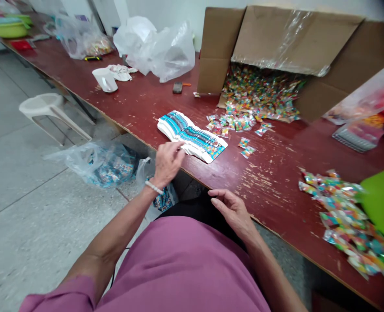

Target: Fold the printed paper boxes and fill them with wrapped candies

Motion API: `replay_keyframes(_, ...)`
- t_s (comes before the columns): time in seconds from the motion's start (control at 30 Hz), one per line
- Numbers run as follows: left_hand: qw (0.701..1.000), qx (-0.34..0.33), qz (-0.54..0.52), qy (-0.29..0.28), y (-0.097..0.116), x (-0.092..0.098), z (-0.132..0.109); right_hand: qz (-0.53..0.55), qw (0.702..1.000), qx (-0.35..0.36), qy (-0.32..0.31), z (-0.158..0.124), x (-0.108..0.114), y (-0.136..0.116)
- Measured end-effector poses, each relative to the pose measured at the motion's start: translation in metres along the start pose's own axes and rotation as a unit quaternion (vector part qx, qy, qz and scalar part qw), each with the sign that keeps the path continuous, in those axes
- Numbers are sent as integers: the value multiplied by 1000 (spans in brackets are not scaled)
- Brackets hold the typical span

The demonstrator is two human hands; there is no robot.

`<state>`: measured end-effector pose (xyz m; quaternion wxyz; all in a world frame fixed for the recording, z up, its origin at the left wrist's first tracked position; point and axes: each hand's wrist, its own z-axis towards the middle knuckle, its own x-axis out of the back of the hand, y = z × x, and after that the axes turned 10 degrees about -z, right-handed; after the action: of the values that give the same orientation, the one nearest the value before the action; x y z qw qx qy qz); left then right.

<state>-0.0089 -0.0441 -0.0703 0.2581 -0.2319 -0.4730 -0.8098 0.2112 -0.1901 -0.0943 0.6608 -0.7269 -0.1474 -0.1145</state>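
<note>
My left hand (167, 162) reaches to the near edge of a fanned stack of printed cards (192, 135) on the dark red table (276, 173); its fingers are curled against the cards' edge, pinching at one. My right hand (231, 209) hovers at the table's front edge, fingers loosely apart, holding nothing. Small colourful candy packets (247, 147) lie scattered just right of the cards.
A tipped cardboard box (276, 43) spills several packets at the back. A pile of packets (344, 216) and a green bag (383, 203) lie at right. Plastic bags (100, 164) sit on the floor at left, near a white stool (48, 108). A phone (177, 87) and white cup (104, 80) stand farther back.
</note>
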Motion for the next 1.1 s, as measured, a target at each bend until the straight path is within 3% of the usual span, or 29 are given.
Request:
replay_keyframes(0.1,990,-39,99,-97,33,-30,14,21,1000,-9,0,-1,4,-4)
replay_keyframes(0.2,976,-40,170,-133,42,-51,23,22,999,-12,38,14,20,-8)
replay_keyframes(0.37,961,-43,225,-157,35,-63,29,-141,973,9,185,95,53,-16)
replay_keyframes(0.4,959,-44,231,-156,34,-63,29,-209,958,-9,198,115,56,-17)
replay_keyframes(0.5,957,-39,241,-155,34,-62,28,-251,942,-51,219,162,56,-18)
replay_keyframes(0.6,957,-32,242,-159,34,-63,27,-251,938,-81,224,184,50,-14)
replay_keyframes(0.77,957,-31,241,-161,33,-65,27,-201,941,-85,258,188,49,-4)
replay_keyframes(0.93,968,-30,198,-150,38,-58,28,-69,956,-49,280,174,57,-4)
replay_keyframes(1.03,991,-9,59,-123,49,-43,28,2,967,-23,254,146,64,-12)
replay_keyframes(1.1,971,54,-134,-191,56,-31,25,43,976,1,215,123,68,-21)
